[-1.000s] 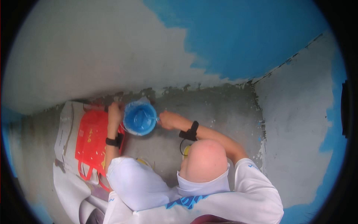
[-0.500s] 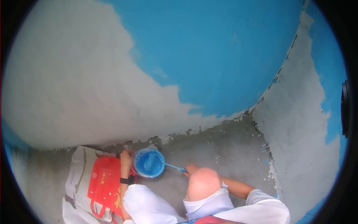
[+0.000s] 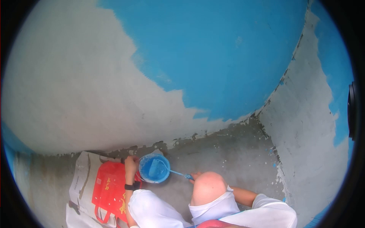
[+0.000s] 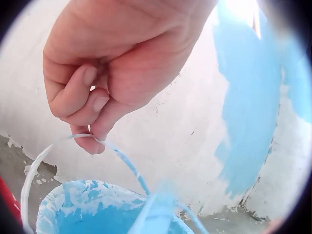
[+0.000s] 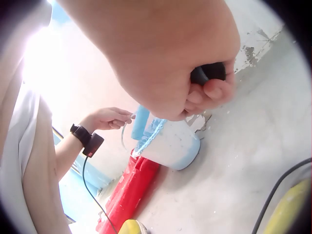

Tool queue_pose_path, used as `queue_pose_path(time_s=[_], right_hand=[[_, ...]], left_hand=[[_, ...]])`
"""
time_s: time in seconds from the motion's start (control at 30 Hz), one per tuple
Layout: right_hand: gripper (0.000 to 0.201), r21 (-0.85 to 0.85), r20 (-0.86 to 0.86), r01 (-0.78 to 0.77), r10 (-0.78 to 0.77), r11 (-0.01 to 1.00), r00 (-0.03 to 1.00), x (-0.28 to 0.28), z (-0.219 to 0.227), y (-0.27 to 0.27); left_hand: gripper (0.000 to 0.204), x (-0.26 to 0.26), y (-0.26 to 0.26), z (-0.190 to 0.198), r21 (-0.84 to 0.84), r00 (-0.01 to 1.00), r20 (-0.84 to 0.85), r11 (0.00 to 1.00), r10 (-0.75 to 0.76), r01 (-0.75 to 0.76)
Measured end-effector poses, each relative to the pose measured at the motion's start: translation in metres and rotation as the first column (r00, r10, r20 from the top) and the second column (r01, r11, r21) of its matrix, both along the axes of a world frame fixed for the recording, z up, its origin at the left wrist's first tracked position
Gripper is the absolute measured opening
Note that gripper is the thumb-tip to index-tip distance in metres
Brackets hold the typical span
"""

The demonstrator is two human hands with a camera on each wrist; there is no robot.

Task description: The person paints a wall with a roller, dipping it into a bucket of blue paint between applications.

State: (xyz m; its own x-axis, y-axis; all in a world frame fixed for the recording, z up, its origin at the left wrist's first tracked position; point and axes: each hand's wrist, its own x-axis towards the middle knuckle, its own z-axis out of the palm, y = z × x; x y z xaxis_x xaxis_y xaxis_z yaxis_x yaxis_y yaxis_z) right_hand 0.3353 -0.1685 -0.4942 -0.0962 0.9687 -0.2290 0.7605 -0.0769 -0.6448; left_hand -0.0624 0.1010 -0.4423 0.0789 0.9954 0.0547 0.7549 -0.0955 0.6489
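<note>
Paint-smeared blue bucket (image 3: 153, 169), wire handle (image 4: 73, 146) pinched in left fingers (image 4: 80, 92), right fingers (image 5: 209, 90) around roller grip (image 5: 207, 73).

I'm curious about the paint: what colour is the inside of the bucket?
Blue: the bucket is coated inside with blue paint, clearest in the head view.

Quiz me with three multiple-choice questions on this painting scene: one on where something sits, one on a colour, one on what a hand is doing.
1. Where does the red bag lie?
A. beside the bucket, on the floor
B. hung on the wall
C. inside the bucket

2. What colour is the paint in the bucket?
A. green
B. blue
C. yellow

3. What is the left hand doing?
A. lying flat on the floor
B. pinching the bucket's wire handle
C. holding a phone

Answers: 1 A, the head view shows it next to the bucket; 2 B, the inside is blue; 3 B, fingers curl round the wire.
</note>
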Motion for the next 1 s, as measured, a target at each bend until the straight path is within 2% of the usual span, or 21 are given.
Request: queue_pose_path(time_s=[0.17,0.2,0.33,0.43,0.5,0.6,0.77,0.83,0.9,1.0], right_hand=[[0.024,0.049,-0.027,0.039,-0.038,0.998,0.999,0.002,-0.001,0.002],[0.024,0.055,-0.035,0.049,-0.047,0.997,0.998,-0.034,0.016,0.046],[0.024,0.075,-0.048,0.090,-0.086,0.993,0.995,-0.029,0.017,0.051],[0.024,0.102,-0.062,0.128,-0.122,0.987,0.991,-0.031,0.019,0.058],[0.024,0.131,-0.071,0.161,-0.153,0.978,0.986,-0.027,0.020,0.056],[0.024,0.195,-0.082,0.201,-0.189,0.960,0.979,0.010,0.005,0.008],[0.024,0.294,-0.122,0.249,-0.222,0.923,0.967,0.007,0.009,0.027],[0.024,0.340,-0.146,0.272,-0.235,0.900,0.961,-0.004,0.023,0.053],[0.024,0.394,-0.163,0.291,-0.245,0.872,0.956,0.009,0.020,0.039],[0.024,0.498,-0.193,0.304,-0.238,0.812,0.952,0.004,0.038,0.058]], left_hand=[[0.018,-0.001,0.000,0.003,-0.027,1.000,-0.007,1.000,-0.010,0.010],[0.018,0.000,-0.001,0.006,-0.032,1.000,-0.010,0.999,-0.016,0.015],[0.017,0.005,-0.006,0.021,-0.089,1.000,0.025,0.996,0.004,-0.002],[0.018,0.000,-0.002,0.016,-0.098,1.000,0.020,0.995,-0.004,0.006],[0.018,-0.001,-0.001,0.011,-0.091,0.999,0.021,0.995,-0.028,0.030],[0.019,-0.002,0.001,0.009,-0.060,1.000,0.003,0.998,-0.028,0.028],[0.018,-0.004,0.005,0.013,-0.079,0.999,-0.025,0.997,-0.025,0.023],[0.019,-0.011,0.010,0.007,-0.065,0.998,-0.038,0.997,-0.041,0.038],[0.020,-0.004,0.006,0.017,-0.086,0.999,-0.035,0.996,-0.013,0.010],[0.021,-0.015,0.000,0.031,0.044,1.000,0.016,0.999,-0.027,0.026]])
